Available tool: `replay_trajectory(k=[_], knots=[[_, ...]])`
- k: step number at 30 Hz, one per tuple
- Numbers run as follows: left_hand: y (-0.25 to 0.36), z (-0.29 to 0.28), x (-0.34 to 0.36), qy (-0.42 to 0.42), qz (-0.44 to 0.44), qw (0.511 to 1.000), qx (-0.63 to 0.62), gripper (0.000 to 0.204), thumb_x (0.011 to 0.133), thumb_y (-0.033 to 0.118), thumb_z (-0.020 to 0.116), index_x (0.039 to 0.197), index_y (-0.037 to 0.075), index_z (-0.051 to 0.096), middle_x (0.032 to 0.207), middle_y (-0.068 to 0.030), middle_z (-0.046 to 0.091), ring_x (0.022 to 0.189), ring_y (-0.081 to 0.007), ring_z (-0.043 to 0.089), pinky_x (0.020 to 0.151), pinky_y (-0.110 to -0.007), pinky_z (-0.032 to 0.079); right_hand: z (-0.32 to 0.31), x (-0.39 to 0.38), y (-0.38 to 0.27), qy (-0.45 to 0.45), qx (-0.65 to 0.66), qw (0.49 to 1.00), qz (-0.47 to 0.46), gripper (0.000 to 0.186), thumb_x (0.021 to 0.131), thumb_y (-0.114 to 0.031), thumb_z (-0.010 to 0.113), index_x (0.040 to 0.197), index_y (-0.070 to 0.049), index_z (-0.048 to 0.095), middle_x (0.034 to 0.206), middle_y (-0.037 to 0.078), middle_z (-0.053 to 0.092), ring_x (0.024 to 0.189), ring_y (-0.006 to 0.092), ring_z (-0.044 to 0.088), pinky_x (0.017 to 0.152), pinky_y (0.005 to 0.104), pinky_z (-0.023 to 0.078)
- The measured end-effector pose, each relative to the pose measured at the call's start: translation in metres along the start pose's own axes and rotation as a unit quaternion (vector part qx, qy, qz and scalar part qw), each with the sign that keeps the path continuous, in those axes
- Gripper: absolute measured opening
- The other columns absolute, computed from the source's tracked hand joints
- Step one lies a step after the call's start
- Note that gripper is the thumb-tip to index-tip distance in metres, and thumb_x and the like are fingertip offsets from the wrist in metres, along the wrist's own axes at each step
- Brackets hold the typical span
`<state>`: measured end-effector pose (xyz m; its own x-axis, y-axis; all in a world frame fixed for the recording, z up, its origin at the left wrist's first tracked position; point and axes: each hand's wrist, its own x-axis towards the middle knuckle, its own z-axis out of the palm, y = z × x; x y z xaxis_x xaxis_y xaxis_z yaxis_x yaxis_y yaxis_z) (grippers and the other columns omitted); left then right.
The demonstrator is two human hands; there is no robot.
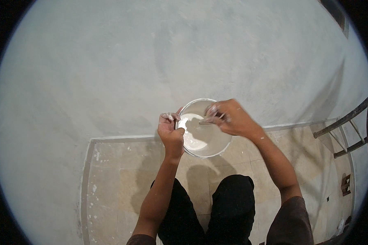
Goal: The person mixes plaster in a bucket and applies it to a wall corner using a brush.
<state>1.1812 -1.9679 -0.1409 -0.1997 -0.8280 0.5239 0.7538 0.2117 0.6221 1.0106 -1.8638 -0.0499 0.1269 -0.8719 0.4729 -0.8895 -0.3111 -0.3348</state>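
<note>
Centrally framed: round white bowl (pixel 204 141) of white paste, held in the air before a grey plastered wall (pixel 151 61). Left hand (pixel 170 131) clenched on rim at nine o'clock. Right hand (pixel 229 117) at one o'clock, gripping a small paste-smeared tool (pixel 206 121) over the bowl. Below, black trousers (pixel 208 212) and tiled floor (pixel 110 171); ladder (pixel 347 130) at three o'clock.

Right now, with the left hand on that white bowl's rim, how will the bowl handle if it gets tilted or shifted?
The bowl is probably slippery: white paste smears the left hand and its rim. The paste looks thick, so it should slump slowly rather than slosh. Held at one edge only, it may tip while the right hand works inside.
</note>
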Motion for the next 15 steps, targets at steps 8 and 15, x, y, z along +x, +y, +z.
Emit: replay_trajectory(k=[8, 15], knots=[[0.005, 0.001, 0.001, -0.009, 0.033, 0.999, 0.034, 0.048, 0.049, -0.021, 0.038, 0.09, 0.005, 0.039, 0.087, -0.0057, 0.044, 0.111, -0.028, 0.055, 0.117, -0.049, 0.029, 0.081, 0.009, 0.005, 0.005, -0.048, 0.998, 0.029, 0.014, 0.083, -0.011, 0.068, 0.093, -0.001, 0.07, 0.09, 0.018, 0.07, 0.079, 0.038, 0.066, 0.071, 0.0447, 0.052], [0.011, 0.002, -0.003, 0.049, 0.002, 0.998, 0.026, 0.042, 0.056, -0.02, 0.038, 0.091, 0.003, 0.042, 0.094, -0.0081, 0.047, 0.123, -0.0323, 0.052, 0.111, -0.041, 0.034, 0.064, 0.007, 0.007, 0.085, 0.084, 0.99, 0.08, 0.015, 0.087, -0.011, 0.068, 0.094, 0.002, 0.069, 0.084, 0.016, 0.071, 0.072, 0.0247, 0.069, 0.067, 0.0366, 0.054]])
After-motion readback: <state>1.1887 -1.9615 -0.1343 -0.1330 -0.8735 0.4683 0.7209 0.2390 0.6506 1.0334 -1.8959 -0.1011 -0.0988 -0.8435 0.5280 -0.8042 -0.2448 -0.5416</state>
